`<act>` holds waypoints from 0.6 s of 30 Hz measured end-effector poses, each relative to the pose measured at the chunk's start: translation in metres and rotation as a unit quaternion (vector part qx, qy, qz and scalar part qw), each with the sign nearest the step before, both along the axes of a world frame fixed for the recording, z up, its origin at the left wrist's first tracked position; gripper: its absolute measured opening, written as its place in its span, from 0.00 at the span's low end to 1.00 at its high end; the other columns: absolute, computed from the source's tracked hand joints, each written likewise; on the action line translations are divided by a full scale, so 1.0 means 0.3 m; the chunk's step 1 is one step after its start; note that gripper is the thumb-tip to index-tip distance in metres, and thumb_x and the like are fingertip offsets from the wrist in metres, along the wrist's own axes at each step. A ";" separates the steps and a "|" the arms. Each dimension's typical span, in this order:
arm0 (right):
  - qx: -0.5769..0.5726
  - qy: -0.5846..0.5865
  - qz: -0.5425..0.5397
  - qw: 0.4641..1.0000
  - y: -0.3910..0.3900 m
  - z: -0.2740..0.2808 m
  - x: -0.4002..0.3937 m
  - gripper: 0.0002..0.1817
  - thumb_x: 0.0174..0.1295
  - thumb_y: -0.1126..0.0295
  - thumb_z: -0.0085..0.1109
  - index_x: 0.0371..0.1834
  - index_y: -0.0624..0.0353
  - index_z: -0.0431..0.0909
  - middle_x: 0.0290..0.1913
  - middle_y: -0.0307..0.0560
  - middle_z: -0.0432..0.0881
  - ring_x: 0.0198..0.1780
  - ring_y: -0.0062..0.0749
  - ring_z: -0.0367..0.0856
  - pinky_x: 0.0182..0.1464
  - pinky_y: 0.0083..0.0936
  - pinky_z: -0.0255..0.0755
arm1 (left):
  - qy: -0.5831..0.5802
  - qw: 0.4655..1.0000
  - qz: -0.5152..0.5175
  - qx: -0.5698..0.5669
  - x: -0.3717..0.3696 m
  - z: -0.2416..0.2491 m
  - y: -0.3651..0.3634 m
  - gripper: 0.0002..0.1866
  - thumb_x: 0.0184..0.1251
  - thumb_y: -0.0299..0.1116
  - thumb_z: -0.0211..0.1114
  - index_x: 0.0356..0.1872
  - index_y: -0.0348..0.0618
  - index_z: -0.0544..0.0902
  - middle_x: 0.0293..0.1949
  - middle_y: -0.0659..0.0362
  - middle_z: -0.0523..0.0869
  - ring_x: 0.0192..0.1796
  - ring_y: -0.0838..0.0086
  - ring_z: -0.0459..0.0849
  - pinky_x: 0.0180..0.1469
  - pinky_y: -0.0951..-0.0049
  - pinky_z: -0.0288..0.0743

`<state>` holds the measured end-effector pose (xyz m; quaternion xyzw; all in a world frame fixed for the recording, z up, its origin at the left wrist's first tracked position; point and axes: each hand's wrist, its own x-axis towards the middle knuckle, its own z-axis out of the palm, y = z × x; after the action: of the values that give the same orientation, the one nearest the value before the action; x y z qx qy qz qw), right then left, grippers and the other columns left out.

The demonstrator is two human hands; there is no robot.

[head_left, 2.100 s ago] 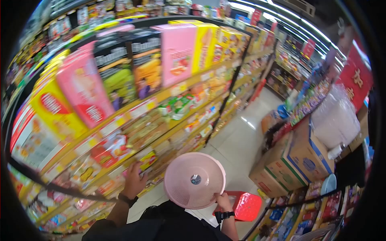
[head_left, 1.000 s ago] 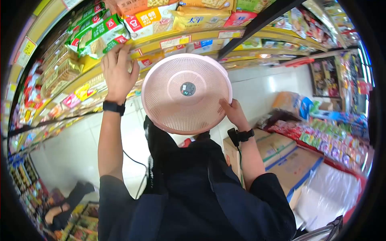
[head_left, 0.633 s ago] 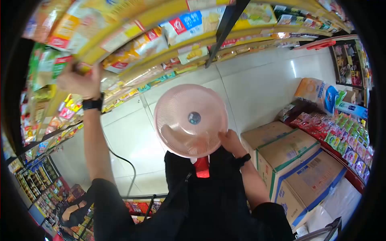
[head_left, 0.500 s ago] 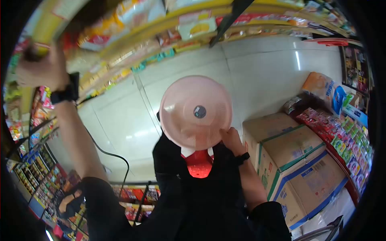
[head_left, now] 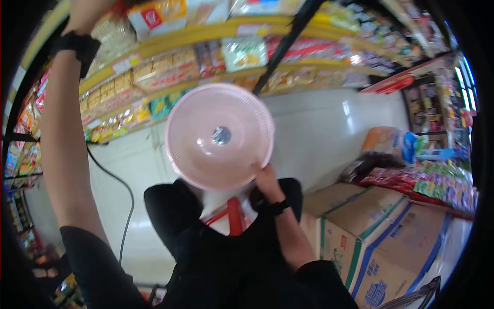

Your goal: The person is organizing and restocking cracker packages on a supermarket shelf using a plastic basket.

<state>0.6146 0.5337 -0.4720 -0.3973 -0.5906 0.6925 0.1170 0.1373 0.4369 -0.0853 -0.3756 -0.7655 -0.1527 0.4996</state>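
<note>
My right hand [head_left: 266, 181] grips the near right rim of a round pink plastic colander [head_left: 200, 162]. Its wide inside faces me, with small slots around the wall and a grey round patch at the bottom, and nothing else shows in it. My left hand [head_left: 88, 14] reaches up to packaged goods on the shelf at the upper left. The frame's top edge cuts off its fingers, so its grip is hidden. Close to it lie a clear bag of pale food [head_left: 114, 37] and a white-and-orange package [head_left: 157, 18].
Yellow-edged shelves [head_left: 180, 38] of packaged snacks run across the top, with a black upright post [head_left: 280, 51]. Taped cardboard boxes [head_left: 406, 242] stand at right, beside packets on display [head_left: 437, 188]. A black cable [head_left: 128, 188] hangs at left. Below the colander is a red object [head_left: 235, 216].
My left hand has moved up and partly out of the frame. The colander, still in my right hand, has moved left and appears more open to view. The whole view has shifted towards the shelves.
</note>
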 end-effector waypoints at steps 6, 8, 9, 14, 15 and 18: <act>0.053 0.024 0.000 0.998 -0.055 0.224 0.131 0.21 0.75 0.60 0.56 0.48 0.72 0.84 0.38 0.44 0.88 0.41 0.30 0.84 0.46 0.34 0.78 | 0.027 0.983 -0.071 -0.166 0.076 0.050 -0.153 0.43 0.58 0.26 0.70 0.79 0.47 0.66 0.72 0.46 0.74 0.74 0.47 0.71 0.78 0.49 0.63; 0.064 0.037 0.009 0.997 -0.040 0.261 0.155 0.20 0.74 0.60 0.57 0.48 0.72 0.85 0.38 0.45 0.88 0.38 0.32 0.86 0.43 0.33 0.79 | 0.007 0.979 -0.101 -0.177 0.236 0.008 -0.214 0.43 0.53 0.21 0.69 0.76 0.46 0.71 0.71 0.45 0.75 0.74 0.48 0.72 0.80 0.49 0.62; 0.055 0.060 0.006 0.997 -0.044 0.296 0.178 0.20 0.74 0.61 0.57 0.48 0.71 0.85 0.38 0.46 0.88 0.36 0.32 0.86 0.41 0.32 0.79 | -0.013 0.974 -0.181 -0.136 0.339 -0.033 -0.250 0.42 0.55 0.23 0.70 0.76 0.44 0.71 0.74 0.44 0.73 0.74 0.47 0.71 0.80 0.49 0.61; -0.018 0.092 0.026 0.995 -0.116 0.393 0.241 0.19 0.72 0.62 0.59 0.51 0.70 0.85 0.41 0.46 0.89 0.40 0.29 0.88 0.43 0.30 0.84 | -0.318 0.901 -0.162 -0.245 0.752 -0.338 -0.418 0.44 0.66 0.37 0.71 0.80 0.33 0.61 0.77 0.35 0.66 0.78 0.40 0.67 0.79 0.50 0.63; -0.029 0.099 0.015 0.995 -0.141 0.380 0.237 0.20 0.72 0.61 0.59 0.51 0.71 0.85 0.42 0.48 0.89 0.40 0.31 0.90 0.43 0.31 0.86 | -0.305 0.897 -0.173 -0.269 0.793 -0.393 -0.466 0.45 0.65 0.36 0.72 0.80 0.32 0.60 0.76 0.33 0.66 0.78 0.40 0.67 0.79 0.50 0.63; -0.008 0.109 0.038 0.993 -0.189 0.377 0.243 0.21 0.72 0.61 0.59 0.53 0.71 0.85 0.43 0.50 0.90 0.41 0.33 0.91 0.45 0.32 0.87 | -0.413 0.871 -0.226 -0.140 0.936 -0.416 -0.561 0.48 0.63 0.30 0.72 0.81 0.32 0.56 0.75 0.32 0.67 0.78 0.40 0.68 0.79 0.50 0.62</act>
<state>0.6876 0.4771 -0.3591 -0.2973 -0.5832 0.7408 0.1509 0.4181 0.2687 -0.2100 -0.5067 -0.8098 -0.2939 0.0323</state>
